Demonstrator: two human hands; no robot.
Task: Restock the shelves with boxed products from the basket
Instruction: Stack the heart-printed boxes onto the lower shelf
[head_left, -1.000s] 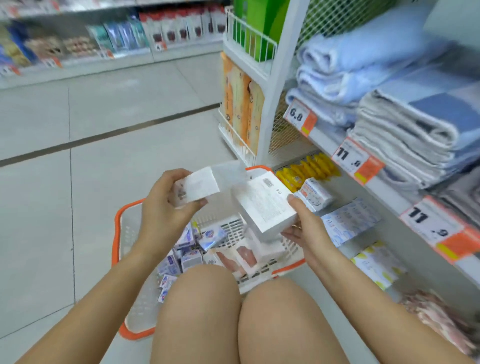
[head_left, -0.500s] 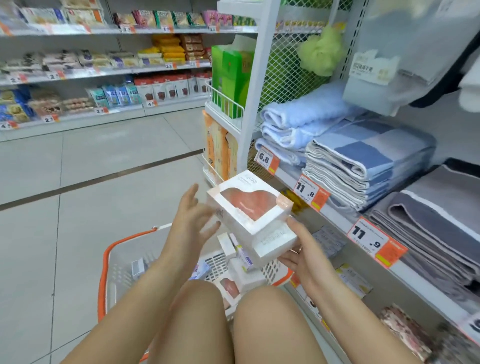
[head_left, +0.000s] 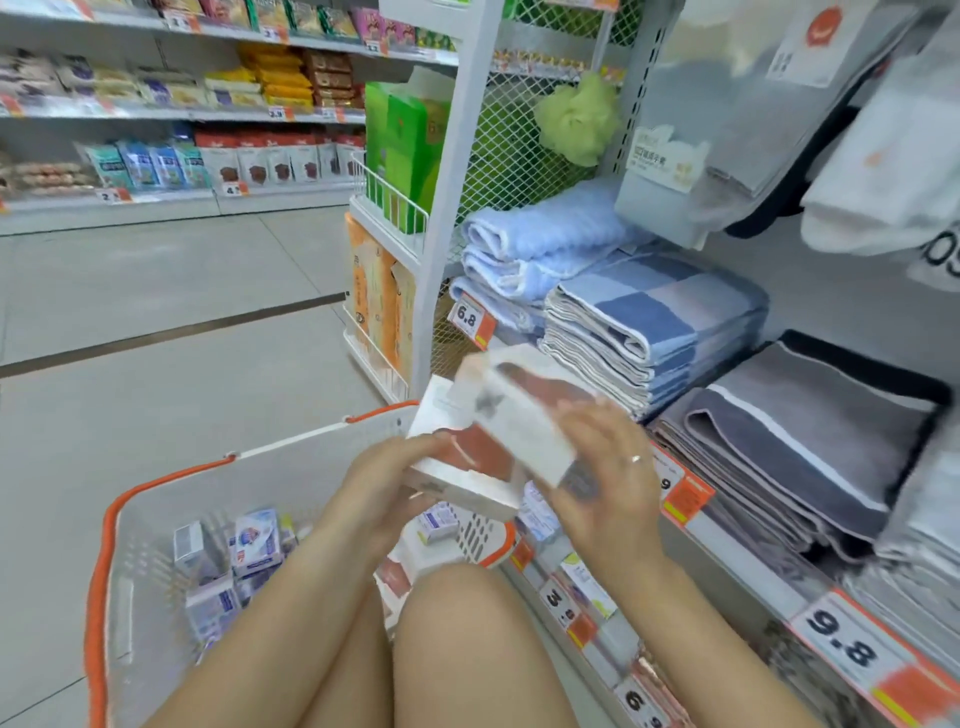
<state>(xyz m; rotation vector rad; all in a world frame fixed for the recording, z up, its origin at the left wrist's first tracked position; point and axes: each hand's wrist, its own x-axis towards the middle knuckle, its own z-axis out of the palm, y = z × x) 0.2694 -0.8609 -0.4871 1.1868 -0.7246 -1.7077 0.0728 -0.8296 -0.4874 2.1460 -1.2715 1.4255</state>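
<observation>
Two white window boxes held in front of the knees, above the far rim of the orange-rimmed basket (head_left: 98, 561) and just beside the shelf edge (head_left: 691, 525) that carries the price tags. Lower box (head_left: 457, 462) gripped by the left hand (head_left: 382, 486), fingers (head_left: 415, 441) curled over its near end, the reddish-brown product showing through the window. Upper box (head_left: 524, 415) blurred, tilted across the lower one, held by the right hand (head_left: 605, 486), fingers (head_left: 587, 415) wrapped round its right end, a ring on one of them. Whether the two boxes touch cannot be told through the blur.

Probably light: thin cardboard, each carried by one hand without visible strain. Stiff along the edges and corners, soft at the window, where clear film would likely dent or pop under a pressing thumb. Smooth, glossy-looking faces, so perhaps a little slippery under a loose pinch. Best taken by the short ends or the long side walls, thumb on one wall and fingers on the opposite one, clear of the window. Best set down flat or slid in base first rather than dropped, since corners crush easily.

Still waiting in the basket: several small blue-and-white boxes (head_left: 254, 540) and more white cartons near the right wall. On the shelf beyond: folded blue checked towels (head_left: 654, 332) and grey towels (head_left: 800, 436).
</observation>
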